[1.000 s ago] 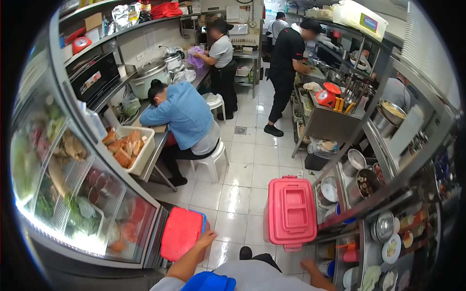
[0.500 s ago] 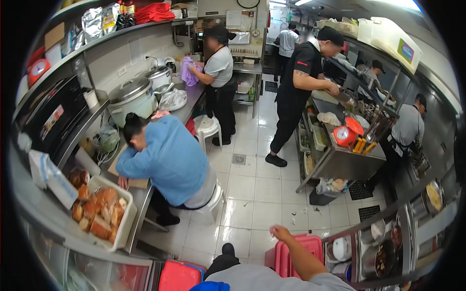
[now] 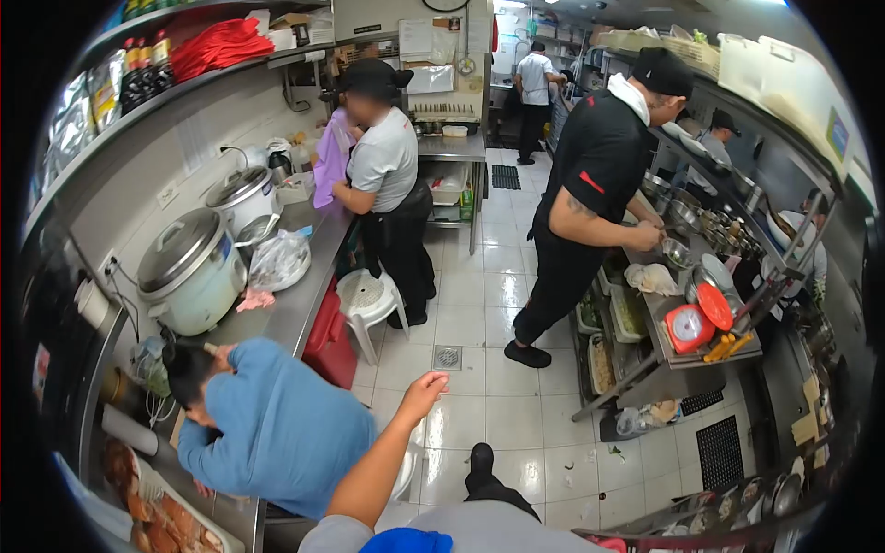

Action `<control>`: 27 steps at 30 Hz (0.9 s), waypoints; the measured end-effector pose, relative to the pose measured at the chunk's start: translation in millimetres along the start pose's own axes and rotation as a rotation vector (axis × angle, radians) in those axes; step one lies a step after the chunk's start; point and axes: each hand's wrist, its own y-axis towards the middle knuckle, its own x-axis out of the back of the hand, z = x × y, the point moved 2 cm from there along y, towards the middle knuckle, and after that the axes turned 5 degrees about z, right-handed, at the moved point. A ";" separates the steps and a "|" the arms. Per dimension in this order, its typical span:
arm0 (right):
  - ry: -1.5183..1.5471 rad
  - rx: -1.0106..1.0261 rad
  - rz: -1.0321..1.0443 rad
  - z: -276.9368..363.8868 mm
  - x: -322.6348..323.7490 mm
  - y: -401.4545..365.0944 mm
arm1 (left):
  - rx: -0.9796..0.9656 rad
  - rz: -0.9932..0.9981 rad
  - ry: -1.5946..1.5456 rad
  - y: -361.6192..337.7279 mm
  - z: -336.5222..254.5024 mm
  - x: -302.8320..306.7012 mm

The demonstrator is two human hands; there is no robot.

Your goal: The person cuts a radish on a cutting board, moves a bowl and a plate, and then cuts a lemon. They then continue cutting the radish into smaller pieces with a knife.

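My left hand (image 3: 424,396) is stretched forward above the tiled floor (image 3: 512,419), with its fingers curled in and no object showing in them. It touches nothing. Nearest to it is a person in a blue top (image 3: 286,429), seated to the left and bent over the counter with the head down on folded arms. My right hand is out of view. Below, my dark shoe (image 3: 480,458) is on the tiles in front of me, right of my left forearm.
A person in black (image 3: 590,184) works at the right-hand counter near a red scale (image 3: 689,328). Left, another person (image 3: 392,157) holds a purple cloth (image 3: 330,161) beside a white stool (image 3: 369,300). Rice cookers (image 3: 189,267) and a tray of roasted meat (image 3: 217,533) line the left counter.
My view has moved forward along the aisle. My right hand, seen before over a red bin, has left view, and my left arm has swung in. The purple cloth now hangs more open.
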 end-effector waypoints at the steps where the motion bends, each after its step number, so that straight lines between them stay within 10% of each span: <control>1: -0.045 0.024 0.009 -0.6 27.5 18.2 | -0.007 0.002 -0.009 19.5 8.8 -0.4; 5: -0.541 0.253 -0.028 8.2 197.4 134.9 | 0.170 0.034 0.234 70.5 74.5 23.9; 8: -0.498 0.304 -0.359 24.0 382.9 265.7 | 0.149 0.100 0.737 76.0 106.7 54.4; 9: -0.004 0.224 -0.546 96.5 454.8 204.3 | 0.191 0.135 0.824 76.8 116.6 65.9; 11: -0.246 0.639 -1.037 160.1 564.8 216.4 | 0.269 0.129 0.889 88.3 119.5 83.5; 14: 0.514 0.603 -0.695 274.2 688.9 174.9 | 0.342 0.029 0.798 113.7 121.0 110.6; 17: 0.640 0.587 -0.691 330.3 758.9 187.2 | 0.409 -0.046 0.696 166.3 115.6 140.0; 25: 0.049 0.534 -0.662 234.8 771.5 281.6 | 0.211 0.127 0.794 443.7 80.8 215.0; 26: 0.262 0.016 -0.142 200.7 760.1 328.4 | 0.168 0.160 0.784 478.8 57.0 211.7; 27: -0.054 0.053 -0.113 192.2 752.8 317.7 | 0.128 0.193 0.771 516.1 24.2 203.3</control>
